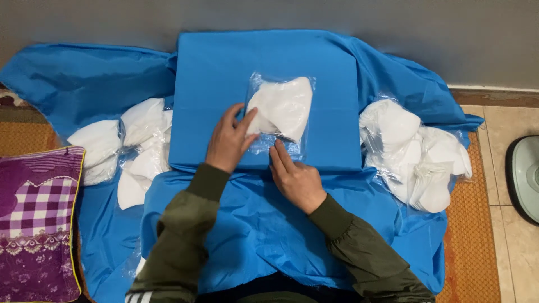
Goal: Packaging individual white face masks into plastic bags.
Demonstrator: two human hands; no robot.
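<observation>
Clear bag (279, 114) with white pads sits mid blue counter (213, 73). Your left hand (229, 139) lies flat, fingers apart, on the bag's left edge; right hand (296, 177) flat, fingers together, at its near edge. Bare counter surrounds the bag; white stacks (418, 154) lie beyond the counter's side edges.

Glossy clear plastic bag (279, 115), white fabric pads (283, 106), smooth blue cloth (264, 56).
</observation>
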